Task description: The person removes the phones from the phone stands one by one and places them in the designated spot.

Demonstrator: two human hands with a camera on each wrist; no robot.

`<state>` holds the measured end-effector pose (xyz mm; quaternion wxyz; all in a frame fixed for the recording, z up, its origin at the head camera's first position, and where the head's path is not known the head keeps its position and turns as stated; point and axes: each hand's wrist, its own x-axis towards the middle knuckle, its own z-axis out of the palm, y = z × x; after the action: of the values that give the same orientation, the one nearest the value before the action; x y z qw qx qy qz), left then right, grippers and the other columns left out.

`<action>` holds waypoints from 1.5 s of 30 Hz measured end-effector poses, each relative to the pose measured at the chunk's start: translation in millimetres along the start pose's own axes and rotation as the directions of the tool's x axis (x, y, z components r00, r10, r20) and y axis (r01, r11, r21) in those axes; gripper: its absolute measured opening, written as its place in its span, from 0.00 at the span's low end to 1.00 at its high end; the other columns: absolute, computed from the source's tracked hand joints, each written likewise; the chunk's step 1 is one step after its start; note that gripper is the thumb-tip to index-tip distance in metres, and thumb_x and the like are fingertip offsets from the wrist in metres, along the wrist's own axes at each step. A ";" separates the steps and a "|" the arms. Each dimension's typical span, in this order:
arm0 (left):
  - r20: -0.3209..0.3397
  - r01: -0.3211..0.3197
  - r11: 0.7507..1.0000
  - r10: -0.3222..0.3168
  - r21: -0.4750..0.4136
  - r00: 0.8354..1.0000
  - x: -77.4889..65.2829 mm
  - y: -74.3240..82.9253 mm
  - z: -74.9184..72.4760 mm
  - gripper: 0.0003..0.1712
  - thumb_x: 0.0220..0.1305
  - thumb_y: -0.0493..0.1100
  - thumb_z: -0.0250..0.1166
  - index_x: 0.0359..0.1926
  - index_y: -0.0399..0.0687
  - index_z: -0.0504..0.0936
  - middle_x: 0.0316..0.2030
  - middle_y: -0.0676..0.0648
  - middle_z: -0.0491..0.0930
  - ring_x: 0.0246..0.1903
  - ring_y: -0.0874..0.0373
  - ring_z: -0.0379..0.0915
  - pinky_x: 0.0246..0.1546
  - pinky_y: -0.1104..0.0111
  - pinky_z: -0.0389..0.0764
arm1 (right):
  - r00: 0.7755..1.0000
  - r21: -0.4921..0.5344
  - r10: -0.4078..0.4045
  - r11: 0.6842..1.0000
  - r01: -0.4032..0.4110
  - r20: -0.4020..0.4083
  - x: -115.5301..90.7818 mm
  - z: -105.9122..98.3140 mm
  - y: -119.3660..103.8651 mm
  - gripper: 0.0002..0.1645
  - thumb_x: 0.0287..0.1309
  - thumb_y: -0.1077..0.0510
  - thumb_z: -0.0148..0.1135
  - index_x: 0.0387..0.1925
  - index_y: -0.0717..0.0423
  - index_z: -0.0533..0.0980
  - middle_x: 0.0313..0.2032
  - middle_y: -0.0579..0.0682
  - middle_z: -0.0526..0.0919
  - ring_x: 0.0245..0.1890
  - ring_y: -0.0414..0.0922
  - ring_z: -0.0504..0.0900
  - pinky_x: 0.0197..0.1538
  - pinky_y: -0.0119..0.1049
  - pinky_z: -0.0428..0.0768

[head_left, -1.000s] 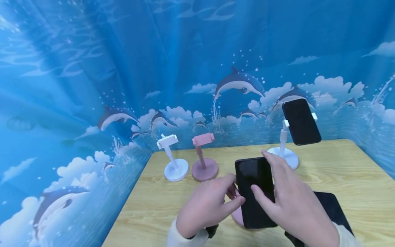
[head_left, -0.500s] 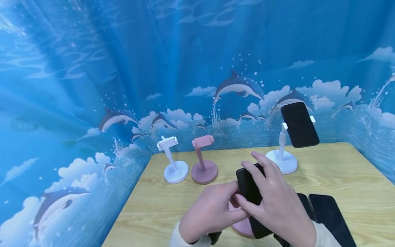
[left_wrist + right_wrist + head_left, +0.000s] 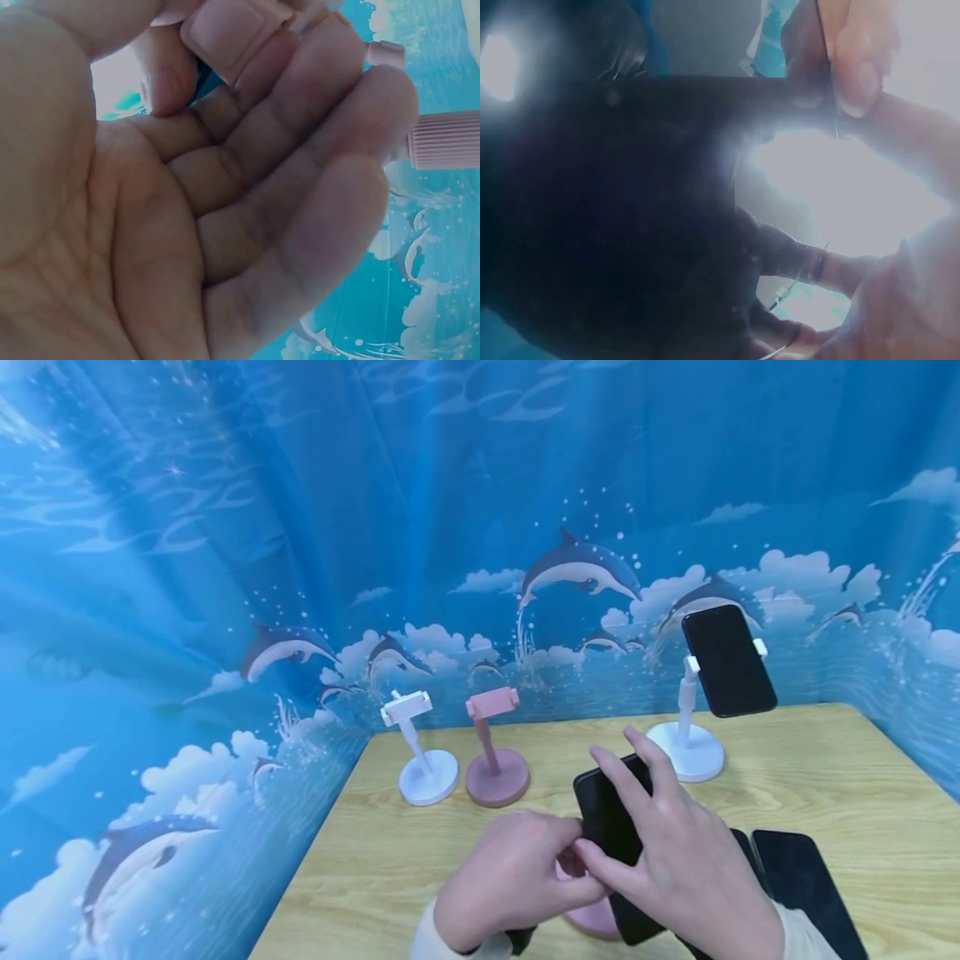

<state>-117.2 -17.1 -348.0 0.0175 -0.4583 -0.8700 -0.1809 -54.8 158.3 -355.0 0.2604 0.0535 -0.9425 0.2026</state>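
In the head view my left hand (image 3: 517, 877) has curled fingers at the left side of a black smartphone (image 3: 611, 814). The left wrist view shows its thumb and index finger at the pink clamp (image 3: 236, 34) of a phone stand, whose ribbed post (image 3: 446, 140) shows at right. This stand's round pink base (image 3: 596, 918) is partly covered by the phone. My right hand (image 3: 686, 852) grips the phone across its width, thumb meeting the left hand's fingers. Close up, the phone (image 3: 615, 202) looks dark in the right wrist view. The clamp is hidden in the head view.
A white phone stand (image 3: 426, 777) and a pink one (image 3: 497, 777) stand at the back left of the wooden table (image 3: 375, 877). At back right, another white stand (image 3: 686, 752) bears a phone (image 3: 729, 662). More black phones (image 3: 806, 885) lie at front right.
The right hand has moved left across the phone, and its thumb has come to the left hand's fingers. The phone has tilted. Over the last half second little has shifted.
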 end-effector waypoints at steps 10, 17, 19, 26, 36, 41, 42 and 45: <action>-0.033 -0.062 0.996 0.060 -0.065 0.998 6.1 -1.2 4.0 0.14 0.66 0.59 0.55 0.25 0.63 0.70 0.13 0.63 0.63 0.12 0.75 0.58 0.14 0.80 0.63 | 0.995 -0.047 0.102 0.994 -0.101 0.019 1.5 -5.1 -0.8 0.51 0.47 0.22 0.55 0.70 0.32 0.54 0.67 0.54 0.56 0.07 0.36 0.56 0.11 0.31 0.58; 0.014 -0.026 0.987 0.028 -0.157 1.000 8.9 1.6 3.3 0.08 0.65 0.57 0.57 0.31 0.64 0.72 0.17 0.65 0.67 0.17 0.77 0.63 0.19 0.81 0.68 | 0.990 -0.018 0.135 0.991 -0.134 0.032 1.8 -6.0 -2.5 0.47 0.49 0.25 0.57 0.67 0.36 0.58 0.66 0.55 0.56 0.09 0.38 0.59 0.13 0.32 0.60; 0.021 -0.003 0.982 0.007 -0.188 1.000 8.9 2.6 2.1 0.09 0.64 0.58 0.59 0.33 0.64 0.72 0.19 0.66 0.69 0.19 0.78 0.65 0.21 0.81 0.70 | 0.989 -0.024 0.141 0.990 -0.140 0.033 1.2 -6.5 -2.3 0.49 0.46 0.22 0.55 0.67 0.37 0.58 0.66 0.55 0.56 0.09 0.38 0.59 0.13 0.32 0.60; 0.000 -0.019 0.953 0.020 -0.302 1.000 7.9 3.6 -0.1 0.15 0.62 0.55 0.63 0.47 0.62 0.71 0.29 0.66 0.74 0.27 0.80 0.71 0.29 0.82 0.74 | 0.996 -0.018 0.095 0.995 -0.095 0.001 0.6 -6.9 -0.7 0.46 0.48 0.26 0.60 0.66 0.36 0.60 0.64 0.54 0.59 0.09 0.36 0.59 0.13 0.30 0.60; -0.013 -0.111 0.938 0.113 -0.329 0.993 9.7 2.1 3.1 0.17 0.61 0.55 0.64 0.50 0.65 0.73 0.34 0.69 0.75 0.32 0.80 0.70 0.34 0.84 0.73 | 0.998 0.020 0.058 0.998 -0.058 0.004 -0.2 -12.9 2.6 0.44 0.45 0.29 0.65 0.63 0.34 0.64 0.62 0.52 0.62 0.15 0.36 0.66 0.17 0.31 0.66; 0.010 -0.110 0.930 0.121 -0.350 0.993 7.9 -1.7 2.4 0.15 0.62 0.55 0.63 0.49 0.63 0.74 0.33 0.69 0.75 0.31 0.79 0.71 0.31 0.83 0.74 | 0.999 0.016 0.053 0.998 -0.053 0.011 0.2 -11.0 1.4 0.43 0.45 0.28 0.64 0.62 0.33 0.65 0.62 0.52 0.62 0.17 0.37 0.68 0.17 0.30 0.66; 0.015 -0.111 0.929 0.124 -0.354 0.992 7.8 -2.7 2.3 0.15 0.62 0.55 0.63 0.49 0.63 0.74 0.33 0.68 0.75 0.31 0.79 0.71 0.31 0.83 0.74 | 0.998 0.016 0.054 0.998 -0.055 0.011 0.2 -10.5 1.3 0.43 0.45 0.28 0.64 0.62 0.34 0.65 0.62 0.52 0.62 0.17 0.38 0.68 0.16 0.30 0.66; 0.032 -0.114 0.921 0.135 -0.372 0.990 8.1 -5.6 2.6 0.16 0.63 0.55 0.62 0.51 0.64 0.73 0.34 0.68 0.75 0.30 0.78 0.70 0.28 0.81 0.74 | 0.998 0.015 0.062 0.998 -0.062 0.007 0.1 -9.0 1.1 0.43 0.44 0.28 0.65 0.62 0.34 0.65 0.62 0.52 0.62 0.17 0.38 0.69 0.16 0.30 0.65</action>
<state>-126.0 -12.7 -350.5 -0.0822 -0.5128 -0.7896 -0.3268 -50.9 162.9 -348.2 0.2506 0.0270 -0.9430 0.2175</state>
